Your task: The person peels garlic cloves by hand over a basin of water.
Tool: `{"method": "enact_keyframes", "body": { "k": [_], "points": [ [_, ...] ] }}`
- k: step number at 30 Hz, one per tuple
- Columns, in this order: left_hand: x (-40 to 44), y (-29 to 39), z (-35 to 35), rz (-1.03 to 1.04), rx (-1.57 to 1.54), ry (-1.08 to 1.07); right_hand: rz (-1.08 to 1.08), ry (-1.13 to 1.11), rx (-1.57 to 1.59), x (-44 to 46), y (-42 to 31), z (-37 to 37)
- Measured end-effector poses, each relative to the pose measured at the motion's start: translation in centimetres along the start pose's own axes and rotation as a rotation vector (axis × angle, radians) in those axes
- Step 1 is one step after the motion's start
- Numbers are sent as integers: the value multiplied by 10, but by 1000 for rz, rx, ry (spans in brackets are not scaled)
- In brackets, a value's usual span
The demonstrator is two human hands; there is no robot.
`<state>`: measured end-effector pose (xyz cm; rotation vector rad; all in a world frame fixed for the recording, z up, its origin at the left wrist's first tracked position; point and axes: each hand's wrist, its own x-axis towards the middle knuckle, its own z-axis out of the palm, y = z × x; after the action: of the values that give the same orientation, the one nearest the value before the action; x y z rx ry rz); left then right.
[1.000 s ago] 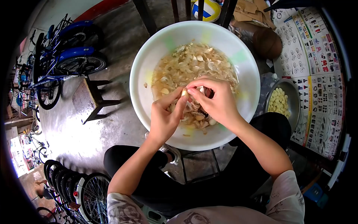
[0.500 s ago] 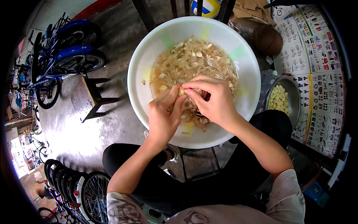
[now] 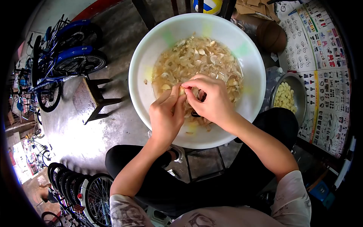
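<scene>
Both hands meet above a wide white plastic basin with water and many loose garlic skins floating in it. My left hand pinches a small garlic clove between thumb and forefinger. From the other side, the thumb and forefinger of my right hand close on the same clove, at its upper end. A dark, shiny thing shows partly below my right palm; what it is I cannot make out. Pale cloves lie among the skins. Peeled garlic cloves fill part of a metal bowl to the right.
A wooden stool stands left of the basin, with blue bicycles beyond. More bicycle wheels line the lower left. A brown basketball, a volleyball and printed sheets are at the right and back. My knees flank the basin.
My right fingers have shifted slightly left and down around the clove, and the right hand has turned a little. My left hand has stayed almost in place. The view has shifted slightly.
</scene>
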<state>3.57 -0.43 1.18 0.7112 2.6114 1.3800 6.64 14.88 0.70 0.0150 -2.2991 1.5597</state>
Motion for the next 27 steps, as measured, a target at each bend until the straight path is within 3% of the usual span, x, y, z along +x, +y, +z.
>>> {"method": "enact_keyframes", "body": {
  "k": [8, 11, 13, 16, 20, 23, 27],
  "points": [
    [-2, 1, 3, 85, 66, 38, 73, -6, 19, -2, 2, -6],
    [5, 8, -6, 40, 7, -33, 125, -24, 25, 1, -3, -10],
    [7, 10, -6, -219, -265, -110, 224, -53, 18, 2, -4, -12],
    [8, 18, -9, -337, -379, -94, 204, -49, 13, 5, -8, -11],
    [6, 13, -8, -366, -380, -76, 258, -91, 18, 5, -8, -11],
    [9, 6, -10, -418, -419, -76, 120, -88, -9, 2, -4, -10],
    [10, 2, -8, -396, -451, -45, 242, -142, 36, 5, -12, -16]
  ]
}}
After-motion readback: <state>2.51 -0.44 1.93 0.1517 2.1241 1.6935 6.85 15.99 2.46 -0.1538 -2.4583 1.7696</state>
